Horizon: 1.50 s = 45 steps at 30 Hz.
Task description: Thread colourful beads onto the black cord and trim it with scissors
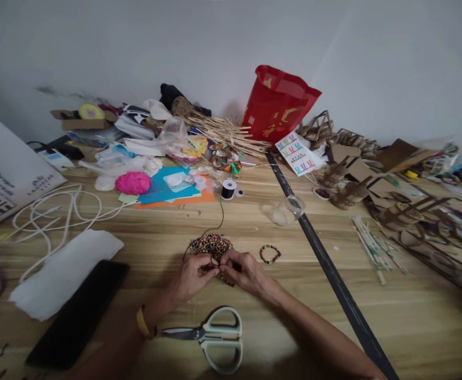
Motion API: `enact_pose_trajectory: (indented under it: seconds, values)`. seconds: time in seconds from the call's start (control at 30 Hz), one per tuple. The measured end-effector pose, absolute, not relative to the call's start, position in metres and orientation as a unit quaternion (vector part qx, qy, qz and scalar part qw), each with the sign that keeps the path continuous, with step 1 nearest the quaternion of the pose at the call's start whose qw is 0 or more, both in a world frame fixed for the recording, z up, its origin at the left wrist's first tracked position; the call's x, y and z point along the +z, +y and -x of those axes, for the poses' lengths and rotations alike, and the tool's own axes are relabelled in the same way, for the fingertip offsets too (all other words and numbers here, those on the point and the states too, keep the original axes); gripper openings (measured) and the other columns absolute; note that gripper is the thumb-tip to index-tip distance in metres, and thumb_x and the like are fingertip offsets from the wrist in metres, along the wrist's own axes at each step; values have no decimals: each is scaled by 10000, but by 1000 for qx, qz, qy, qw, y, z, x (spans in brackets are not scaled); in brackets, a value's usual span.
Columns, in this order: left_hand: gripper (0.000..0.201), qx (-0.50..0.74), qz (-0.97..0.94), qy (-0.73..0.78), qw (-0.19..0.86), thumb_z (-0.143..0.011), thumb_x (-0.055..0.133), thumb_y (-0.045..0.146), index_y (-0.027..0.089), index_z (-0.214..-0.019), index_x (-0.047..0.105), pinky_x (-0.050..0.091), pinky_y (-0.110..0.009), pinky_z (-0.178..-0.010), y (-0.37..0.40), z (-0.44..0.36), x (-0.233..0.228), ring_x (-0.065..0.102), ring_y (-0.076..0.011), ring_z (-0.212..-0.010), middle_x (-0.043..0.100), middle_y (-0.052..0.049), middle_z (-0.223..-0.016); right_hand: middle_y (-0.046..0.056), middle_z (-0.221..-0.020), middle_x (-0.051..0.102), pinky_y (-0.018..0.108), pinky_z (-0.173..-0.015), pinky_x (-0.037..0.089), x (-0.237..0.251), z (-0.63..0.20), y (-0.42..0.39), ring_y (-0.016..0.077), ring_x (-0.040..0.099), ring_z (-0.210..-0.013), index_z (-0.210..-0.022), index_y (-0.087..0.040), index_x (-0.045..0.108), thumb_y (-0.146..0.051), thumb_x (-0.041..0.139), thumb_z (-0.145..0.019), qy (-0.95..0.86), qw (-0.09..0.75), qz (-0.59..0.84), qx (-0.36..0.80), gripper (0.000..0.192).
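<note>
My left hand and my right hand meet fingertip to fingertip over a pile of small multicoloured beads on the wooden table. Both pinch a thin black thread that runs up to a black spool. Whether a bead sits between the fingers is too small to tell. A finished bead bracelet lies just right of my right hand. A yellow band circles my left wrist.
Scissors with pale handles lie below my hands. A black phone and white cloth sit at left, with white cord. A clear jar lies tipped. Craft clutter, pink yarn and a red bag line the back.
</note>
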<state>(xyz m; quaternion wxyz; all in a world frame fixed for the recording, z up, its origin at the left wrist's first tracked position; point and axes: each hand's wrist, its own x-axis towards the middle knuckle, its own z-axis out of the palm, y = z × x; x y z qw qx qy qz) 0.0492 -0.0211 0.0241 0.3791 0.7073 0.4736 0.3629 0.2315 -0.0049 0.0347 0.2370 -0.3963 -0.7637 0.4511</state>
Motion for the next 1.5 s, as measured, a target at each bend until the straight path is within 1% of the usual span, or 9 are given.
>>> enact_pose_trajectory:
  seconds: [0.1,0.3,0.5,0.73,0.9,1.03,1.13,1.3,1.5]
  values:
    - [120,372,-703,467,388,-730,589,196,159,-648,670,447,-234,-616,-20,-49,25,593,-156,-620,687,-34,-660,-54,-542,502,169,-473,293,32,-232,-3,68,403,-479,-790,-160,578,-217,544,-828,-756,248,398,456,76]
    - [152,361,-678,464,442,-741,596,243,142,-676,688,447,-238,-604,-16,-42,26,590,-157,-615,689,-39,-647,-45,-518,509,160,-420,319,32,-229,1,64,428,-421,-744,-155,528,-354,583,-802,-662,284,387,576,215]
    - [206,354,-645,461,496,-753,598,300,120,-683,670,439,-229,-556,-14,-40,25,570,-148,-578,659,-40,-621,-36,-499,545,156,-390,342,31,-225,1,63,445,-390,-738,-152,525,-391,632,-754,-612,293,379,630,263]
    - [181,351,-667,467,462,-751,599,281,132,-663,654,452,-231,-584,-14,-42,18,570,-144,-598,648,-29,-616,-52,-486,533,156,-399,383,29,-223,2,54,449,-387,-716,-150,532,-290,630,-708,-596,309,349,654,170]
    - [163,413,-624,476,462,-780,581,308,156,-834,610,477,-233,-586,-13,-41,6,603,-150,-605,637,-9,-628,-57,-481,526,140,-386,356,29,-222,1,43,426,-380,-710,-152,530,-282,638,-702,-585,310,342,667,169]
    - [162,379,-690,469,401,-798,549,265,168,-697,629,479,-251,-638,-15,-39,11,609,-165,-654,662,-36,-666,-54,-491,537,137,-381,336,27,-223,1,44,424,-381,-726,-150,535,-300,656,-705,-579,312,349,668,194]
    - [160,369,-730,446,362,-792,554,239,166,-709,671,482,-268,-688,-16,-38,19,613,-177,-688,680,-53,-706,-47,-500,549,147,-387,342,25,-223,2,47,425,-379,-738,-148,538,-329,662,-714,-576,315,348,669,220]
    - [105,371,-737,423,374,-753,635,235,155,-721,695,485,-261,-666,-15,-39,21,626,-176,-679,690,-58,-705,-49,-495,544,149,-383,322,24,-222,3,46,412,-371,-739,-148,535,-365,669,-712,-573,318,349,670,257]
    - [127,364,-725,435,390,-769,623,221,151,-677,676,488,-261,-672,-11,-39,18,624,-166,-668,686,-53,-697,-44,-491,547,152,-367,312,21,-223,7,48,406,-354,-747,-149,527,-486,660,-713,-571,319,355,668,363]
